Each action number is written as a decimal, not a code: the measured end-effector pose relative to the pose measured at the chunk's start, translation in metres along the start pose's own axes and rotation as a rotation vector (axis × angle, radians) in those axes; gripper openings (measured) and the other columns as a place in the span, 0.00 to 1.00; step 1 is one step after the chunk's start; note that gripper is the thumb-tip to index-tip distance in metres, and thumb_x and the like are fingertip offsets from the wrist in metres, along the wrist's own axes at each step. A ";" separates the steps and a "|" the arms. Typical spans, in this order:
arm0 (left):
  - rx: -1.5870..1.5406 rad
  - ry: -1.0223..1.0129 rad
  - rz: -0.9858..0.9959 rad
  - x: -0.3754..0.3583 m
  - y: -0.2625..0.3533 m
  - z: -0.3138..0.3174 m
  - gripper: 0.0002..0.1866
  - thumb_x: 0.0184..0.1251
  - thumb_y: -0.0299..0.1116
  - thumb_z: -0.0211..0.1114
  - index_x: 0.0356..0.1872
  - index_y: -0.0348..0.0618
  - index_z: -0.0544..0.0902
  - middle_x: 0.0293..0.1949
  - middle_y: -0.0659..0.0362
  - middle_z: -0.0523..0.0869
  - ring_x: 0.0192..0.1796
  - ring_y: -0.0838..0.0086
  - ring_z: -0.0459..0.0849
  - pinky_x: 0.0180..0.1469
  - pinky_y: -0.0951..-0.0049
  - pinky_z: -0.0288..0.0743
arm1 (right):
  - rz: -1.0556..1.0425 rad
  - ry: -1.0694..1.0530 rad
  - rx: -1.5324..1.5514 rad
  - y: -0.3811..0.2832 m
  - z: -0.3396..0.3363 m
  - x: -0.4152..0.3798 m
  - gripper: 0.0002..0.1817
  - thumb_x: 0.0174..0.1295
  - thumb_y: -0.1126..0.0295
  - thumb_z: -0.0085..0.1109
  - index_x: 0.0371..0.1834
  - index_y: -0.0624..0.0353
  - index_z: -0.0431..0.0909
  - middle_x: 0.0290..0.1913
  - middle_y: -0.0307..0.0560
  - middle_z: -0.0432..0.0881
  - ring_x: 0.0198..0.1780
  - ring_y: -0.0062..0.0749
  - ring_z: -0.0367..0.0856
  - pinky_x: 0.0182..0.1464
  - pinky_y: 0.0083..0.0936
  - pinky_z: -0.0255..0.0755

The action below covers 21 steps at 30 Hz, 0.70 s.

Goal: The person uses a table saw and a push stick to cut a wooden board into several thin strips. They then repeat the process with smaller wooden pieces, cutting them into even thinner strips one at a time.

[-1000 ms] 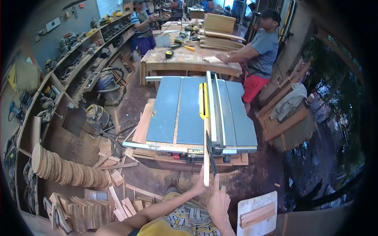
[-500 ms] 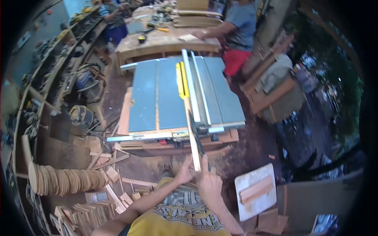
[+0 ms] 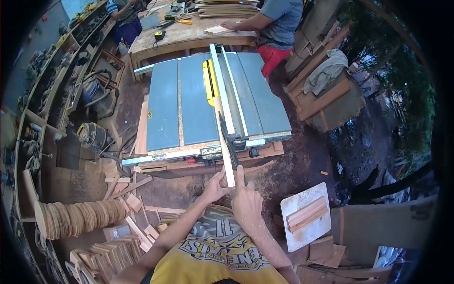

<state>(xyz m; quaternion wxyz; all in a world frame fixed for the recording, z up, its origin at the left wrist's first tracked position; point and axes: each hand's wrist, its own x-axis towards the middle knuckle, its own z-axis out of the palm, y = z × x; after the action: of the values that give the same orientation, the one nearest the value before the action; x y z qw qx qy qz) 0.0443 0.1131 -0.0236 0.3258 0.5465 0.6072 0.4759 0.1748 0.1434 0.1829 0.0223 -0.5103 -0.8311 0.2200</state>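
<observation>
While both hands met at the near end of a narrow wood strip, the left hand closed its grip on the strip's left side and the right hand closed on its right. Ahead of the grip, the strip ran along the rip fence across the table saw's surface, reaching the yellow blade guard.

Wood strip: further onto the table saw than a second ago; less of it overhangs the near edge.
Left hand: closer to the saw's front rail than before.
Right hand: likewise advanced, behind the strip's end.
</observation>
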 end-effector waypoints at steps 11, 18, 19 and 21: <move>-0.008 -0.018 -0.022 0.021 0.004 -0.012 0.48 0.52 0.23 0.78 0.76 0.33 0.62 0.39 0.53 0.82 0.39 0.69 0.83 0.46 0.70 0.79 | -0.034 0.050 -0.001 -0.005 0.000 0.020 0.42 0.57 0.78 0.61 0.78 0.63 0.56 0.35 0.71 0.80 0.31 0.64 0.85 0.31 0.49 0.80; -0.001 -0.054 -0.065 0.035 -0.005 -0.018 0.45 0.54 0.26 0.78 0.74 0.33 0.65 0.41 0.54 0.83 0.40 0.72 0.82 0.44 0.70 0.79 | -0.039 0.062 0.000 -0.010 0.000 0.034 0.43 0.56 0.77 0.63 0.77 0.64 0.56 0.35 0.71 0.80 0.32 0.65 0.85 0.32 0.50 0.80; 0.000 -0.075 -0.075 0.037 -0.007 -0.019 0.45 0.54 0.28 0.78 0.74 0.33 0.65 0.43 0.54 0.84 0.40 0.73 0.81 0.44 0.70 0.79 | -0.041 0.060 -0.009 -0.011 0.000 0.036 0.43 0.56 0.76 0.63 0.77 0.64 0.56 0.35 0.71 0.80 0.32 0.65 0.85 0.32 0.50 0.80; -0.009 -0.052 -0.055 0.041 -0.006 -0.021 0.44 0.55 0.28 0.78 0.73 0.34 0.66 0.40 0.55 0.82 0.38 0.74 0.80 0.41 0.71 0.78 | -0.042 0.058 -0.028 -0.012 0.001 0.041 0.42 0.57 0.76 0.63 0.77 0.64 0.57 0.35 0.71 0.80 0.32 0.65 0.86 0.32 0.50 0.80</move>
<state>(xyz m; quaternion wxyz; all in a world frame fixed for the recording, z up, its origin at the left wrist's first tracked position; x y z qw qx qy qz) 0.0151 0.1486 -0.0170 0.3570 0.5402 0.6113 0.4551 0.1450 0.1736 0.1793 0.0438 -0.4993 -0.8434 0.1932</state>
